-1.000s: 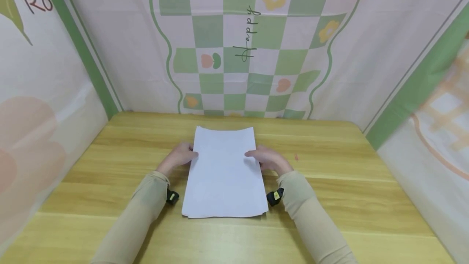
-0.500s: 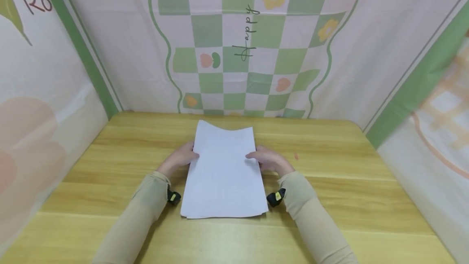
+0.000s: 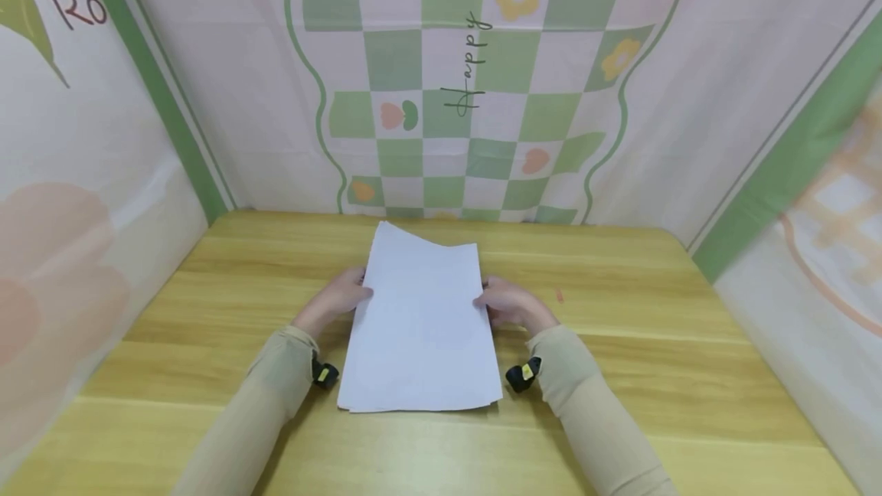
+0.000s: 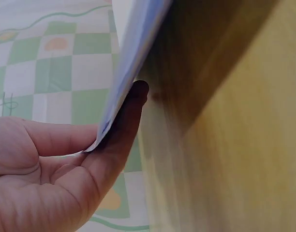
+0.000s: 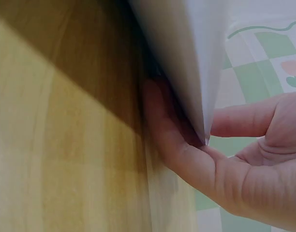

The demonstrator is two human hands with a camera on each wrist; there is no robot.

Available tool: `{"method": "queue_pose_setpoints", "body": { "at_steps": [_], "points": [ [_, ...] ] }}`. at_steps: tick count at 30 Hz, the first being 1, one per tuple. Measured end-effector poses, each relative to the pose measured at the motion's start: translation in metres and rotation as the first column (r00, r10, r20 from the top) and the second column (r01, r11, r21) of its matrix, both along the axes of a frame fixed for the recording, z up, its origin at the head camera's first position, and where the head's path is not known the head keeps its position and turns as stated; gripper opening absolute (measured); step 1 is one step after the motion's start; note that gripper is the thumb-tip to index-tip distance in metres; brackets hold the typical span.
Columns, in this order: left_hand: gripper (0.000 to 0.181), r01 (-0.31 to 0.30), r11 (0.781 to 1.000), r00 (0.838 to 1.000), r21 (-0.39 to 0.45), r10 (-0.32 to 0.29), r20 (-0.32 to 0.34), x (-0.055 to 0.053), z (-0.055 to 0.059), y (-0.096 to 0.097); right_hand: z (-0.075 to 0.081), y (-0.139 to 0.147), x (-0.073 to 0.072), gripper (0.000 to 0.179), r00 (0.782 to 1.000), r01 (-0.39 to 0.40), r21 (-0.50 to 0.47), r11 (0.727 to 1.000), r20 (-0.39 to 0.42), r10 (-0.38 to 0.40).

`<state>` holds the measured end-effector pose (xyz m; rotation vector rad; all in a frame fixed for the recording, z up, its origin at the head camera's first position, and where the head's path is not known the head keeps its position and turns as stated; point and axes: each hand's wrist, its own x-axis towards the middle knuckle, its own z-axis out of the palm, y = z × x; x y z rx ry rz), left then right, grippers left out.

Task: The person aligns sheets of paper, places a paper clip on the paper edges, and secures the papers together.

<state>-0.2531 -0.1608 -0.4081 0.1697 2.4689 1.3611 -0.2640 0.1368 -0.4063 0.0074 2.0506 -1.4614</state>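
A stack of white paper [image 3: 422, 335] lies lengthwise before me, its far left corner raised higher than the right one. At its left edge my left hand [image 3: 336, 297] pinches the sheets, thumb on top and fingers underneath. The left wrist view shows the paper's edge [image 4: 119, 87] between the thumb and the fingers [image 4: 124, 125]. My right hand [image 3: 513, 303] holds the opposite edge, the thumb tip at the rim of the sheets. In the right wrist view, fingers [image 5: 172, 140] lie under the stack's edge [image 5: 199, 72], close over the tabletop.
The wooden table [image 3: 620, 404] extends on all sides of the paper. A small reddish mark [image 3: 560, 295] shows right of my right hand. Behind the table hangs a curtain [image 3: 262, 98] with green checks, and more printed cloth [image 3: 76, 197] covers the sides.
The far left corner of the paper has risen, and its far edge now slopes down to the right. My right thumb has slid outward from the sheet's face to its edge.
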Motion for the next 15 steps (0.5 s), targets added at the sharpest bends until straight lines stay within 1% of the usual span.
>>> {"method": "queue_pose_setpoints", "body": {
  "at_steps": [3,6,10,15],
  "points": [
    [0.051,0.002,1.000,1.000,-0.006,-0.002,-0.017,0.0016,0.0013,-0.0022,-0.0006,-0.0019,0.0002,0.058,1.000,0.014,0.017,1.000,-0.013,-0.014],
    [0.049,0.006,1.000,1.000,0.010,-0.006,-0.024,0.0027,0.0035,-0.0026,-0.0018,-0.0026,0.0006,0.056,1.000,0.022,0.018,1.000,-0.021,-0.022],
    [0.050,-0.021,0.999,0.999,0.043,0.023,-0.032,0.0038,0.0059,-0.0026,-0.0025,-0.0032,0.0010,0.057,0.999,0.033,0.013,0.999,-0.035,-0.033],
    [0.049,-0.064,0.996,0.995,0.055,0.068,-0.070,0.0035,0.0060,-0.0018,-0.0026,-0.0041,0.0020,0.059,0.996,0.072,-0.007,0.997,-0.059,-0.072]
  ]
}}
